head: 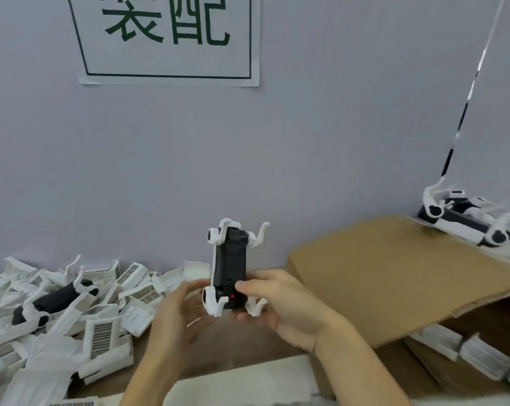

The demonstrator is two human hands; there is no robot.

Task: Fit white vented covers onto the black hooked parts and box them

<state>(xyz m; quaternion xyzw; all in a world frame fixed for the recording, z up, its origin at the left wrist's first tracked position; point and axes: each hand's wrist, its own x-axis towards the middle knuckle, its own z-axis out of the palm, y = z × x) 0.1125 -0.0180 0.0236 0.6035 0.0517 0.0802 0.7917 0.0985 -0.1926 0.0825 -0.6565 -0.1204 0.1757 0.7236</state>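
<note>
A black hooked part (229,266) with white hooks at its four corners stands upright in the middle of the view. My right hand (280,306) grips its lower end, thumb on the front. My left hand (176,315), blurred, hovers just left of the part's base with relaxed fingers and holds nothing. A heap of white vented covers (101,335) lies on the left of the table. Another black hooked part (56,300) lies among them.
An open cardboard box (394,276) stands at the right, its flap tilted toward me. Finished assemblies (467,221) rest at its far edge and more white parts (453,344) show under the flap. A wall with a paper sign (168,39) is behind.
</note>
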